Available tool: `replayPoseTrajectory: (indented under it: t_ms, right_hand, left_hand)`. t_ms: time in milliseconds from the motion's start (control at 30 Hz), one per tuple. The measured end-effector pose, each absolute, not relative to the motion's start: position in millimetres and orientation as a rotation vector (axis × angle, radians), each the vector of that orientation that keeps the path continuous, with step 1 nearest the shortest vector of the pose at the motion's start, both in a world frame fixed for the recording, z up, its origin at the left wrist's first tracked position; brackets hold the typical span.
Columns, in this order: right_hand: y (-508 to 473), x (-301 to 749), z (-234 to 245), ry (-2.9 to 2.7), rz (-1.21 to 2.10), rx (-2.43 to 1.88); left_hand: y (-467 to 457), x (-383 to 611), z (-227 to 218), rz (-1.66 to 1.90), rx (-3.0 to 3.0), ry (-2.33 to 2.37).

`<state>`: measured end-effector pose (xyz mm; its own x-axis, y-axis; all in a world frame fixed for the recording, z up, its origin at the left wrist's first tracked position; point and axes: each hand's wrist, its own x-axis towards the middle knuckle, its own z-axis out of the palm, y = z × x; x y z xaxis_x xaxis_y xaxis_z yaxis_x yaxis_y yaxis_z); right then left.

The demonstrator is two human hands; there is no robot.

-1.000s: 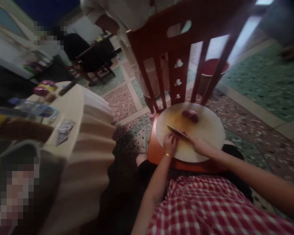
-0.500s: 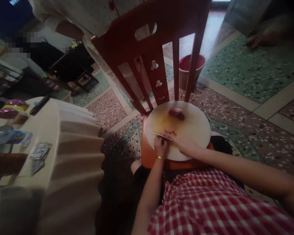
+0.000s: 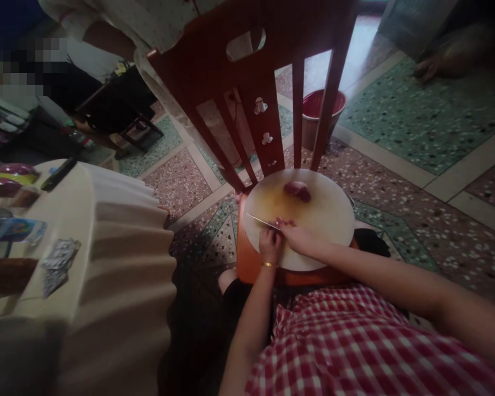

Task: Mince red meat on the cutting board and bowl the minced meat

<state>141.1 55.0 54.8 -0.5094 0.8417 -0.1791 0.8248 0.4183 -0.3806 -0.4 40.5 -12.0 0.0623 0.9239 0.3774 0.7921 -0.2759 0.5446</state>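
Note:
A round white cutting board [image 3: 330, 214] rests on the orange seat of a wooden chair. My right hand [image 3: 297, 238] is closed around the handle of a knife [image 3: 259, 220], its thin blade pointing left across the board. Just below the blade, my left hand [image 3: 269, 245] has its fingers curled down on a piece of meat, mostly hidden by the fingers and blade. Small cut bits of meat [image 3: 287, 221] lie beyond the knife near my right fingers. Farther back on the board sits a larger dark red chunk of meat [image 3: 297, 191], touched by neither hand.
The chair back [image 3: 268, 110] rises behind the board. A bucket [image 3: 324, 118] stands on the floor beyond it. On the left, a cloth-covered table [image 3: 80, 220] carries foil packs [image 3: 60, 264] and a dark-handled item [image 3: 59, 174]. Another person's arm and clothing [image 3: 107, 41] show behind the chair.
My right hand and the knife have shifted left and slightly away from me, covering part of the cut bits. My left hand stays nearly in place. The view has turned slightly.

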Motion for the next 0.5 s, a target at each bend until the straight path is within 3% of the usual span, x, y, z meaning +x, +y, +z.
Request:
replayPoseTrajectory:
  t_ms: [500]
  right_hand:
    - [24.9,186.6,88.8,-2.657,0.716,-1.639]
  left_hand:
    - [35.7,-1.9,-14.4,1.127,2.013,1.766]
